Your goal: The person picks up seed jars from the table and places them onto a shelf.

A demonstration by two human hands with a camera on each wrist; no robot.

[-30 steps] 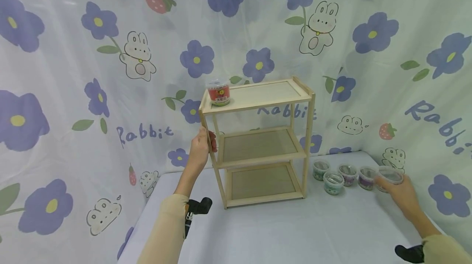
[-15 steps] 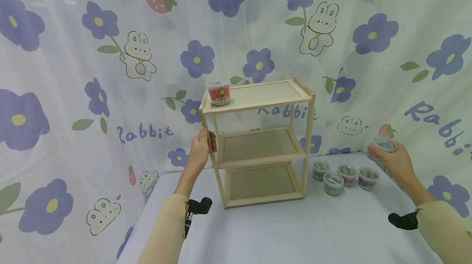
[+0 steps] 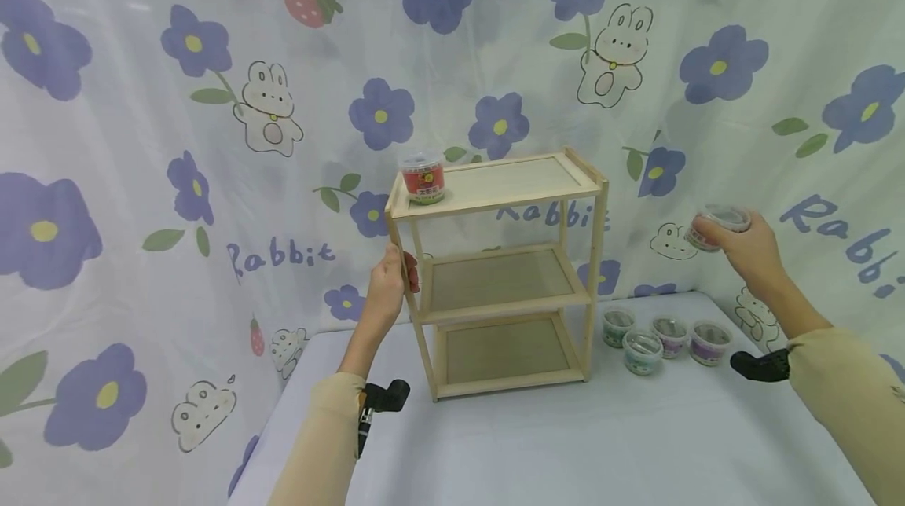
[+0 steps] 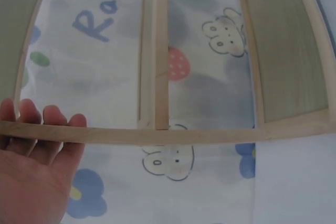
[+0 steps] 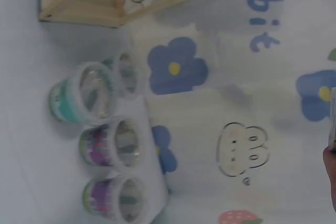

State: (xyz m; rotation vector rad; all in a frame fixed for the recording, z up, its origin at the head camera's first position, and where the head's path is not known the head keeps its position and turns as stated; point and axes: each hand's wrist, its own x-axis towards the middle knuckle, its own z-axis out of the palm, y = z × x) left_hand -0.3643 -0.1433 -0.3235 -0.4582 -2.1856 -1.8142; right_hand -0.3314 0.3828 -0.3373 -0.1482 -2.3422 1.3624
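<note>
A light wooden three-tier shelf (image 3: 519, 180) stands on the table. My left hand (image 3: 386, 284) grips its left front post, and in the left wrist view the fingers (image 4: 52, 116) are curled over that post. Raised in the air right of the shelf, my right hand (image 3: 755, 256) holds a small plastic tub (image 3: 727, 217) with a clear lid, its side mostly covered by the hand. Only a sliver of that hand shows in the right wrist view. A tub with a red label (image 3: 426, 182) sits at the left end of the top tier.
Right of the shelf, several similar lidded tubs stand on the white table (image 3: 551, 443): green-labelled tubs (image 3: 642, 357) and purple-labelled tubs (image 3: 709, 347). A curtain (image 3: 318, 176) printed with flowers and rabbits hangs behind and at both sides.
My right hand has lifted the tub from the right end of the group on the table, moving up and slightly left. The left hand keeps its grip on the shelf post.
</note>
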